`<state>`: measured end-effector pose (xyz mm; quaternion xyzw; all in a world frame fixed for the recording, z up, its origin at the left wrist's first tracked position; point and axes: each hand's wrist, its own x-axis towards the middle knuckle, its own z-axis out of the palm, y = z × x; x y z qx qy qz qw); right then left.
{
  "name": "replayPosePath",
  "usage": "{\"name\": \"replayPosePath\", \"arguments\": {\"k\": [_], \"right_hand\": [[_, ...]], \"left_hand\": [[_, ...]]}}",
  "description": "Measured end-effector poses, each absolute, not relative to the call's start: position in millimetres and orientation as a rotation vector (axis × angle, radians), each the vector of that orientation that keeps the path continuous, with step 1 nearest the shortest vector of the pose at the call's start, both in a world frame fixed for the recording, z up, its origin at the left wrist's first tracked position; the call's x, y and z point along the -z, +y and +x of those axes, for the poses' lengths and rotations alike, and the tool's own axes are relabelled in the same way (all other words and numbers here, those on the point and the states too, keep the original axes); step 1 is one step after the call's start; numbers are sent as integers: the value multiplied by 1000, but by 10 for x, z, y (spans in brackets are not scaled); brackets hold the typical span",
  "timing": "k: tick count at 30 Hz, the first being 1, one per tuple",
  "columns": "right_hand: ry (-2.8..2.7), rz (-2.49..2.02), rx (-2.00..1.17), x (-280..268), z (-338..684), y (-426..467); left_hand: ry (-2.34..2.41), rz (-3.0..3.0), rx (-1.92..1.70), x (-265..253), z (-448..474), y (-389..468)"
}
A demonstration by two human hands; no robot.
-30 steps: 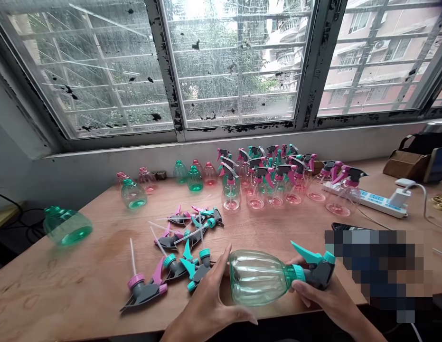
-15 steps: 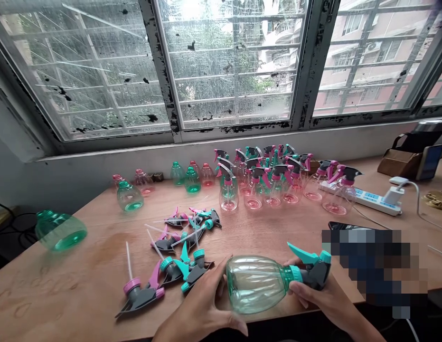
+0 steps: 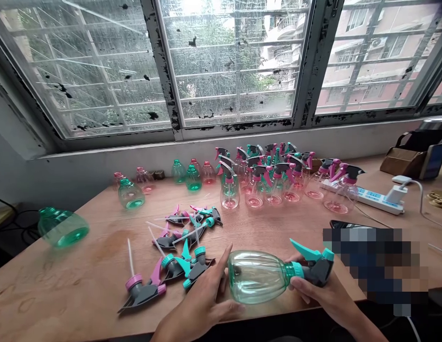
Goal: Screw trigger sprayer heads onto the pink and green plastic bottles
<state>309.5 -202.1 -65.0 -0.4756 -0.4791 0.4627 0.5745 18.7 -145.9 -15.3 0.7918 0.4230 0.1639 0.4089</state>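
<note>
Bottle [image 3: 256,278] lies sideways, base toward the left hand [image 3: 205,292], its fingers spread wide, contact unclear; right hand [image 3: 322,290] nearer the collar [image 3: 296,269], fingers curled round it

Trigger heads [image 3: 173,270] L of front btl [image 3: 257,278]; pwr strip [image 3: 375,198] behind, R.

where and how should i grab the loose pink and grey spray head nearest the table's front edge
Probably best by the pink collar, pinched around its sides, coming from the left. The spray head lies with that round collar facing up and its tube sticking upward, so a straight-down approach may meet the tube; the pink trigger and a teal-collared spray head are on the right.
</note>
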Motion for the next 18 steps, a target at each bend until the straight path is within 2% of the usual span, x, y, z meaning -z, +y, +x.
{"name": "replayPosePath", "arguments": {"k": [18], "right_hand": [[-1116,-1133,-1074,702,3094,-2018]], "left_hand": [[1032,2026,-353,192,143,-1441]]}}
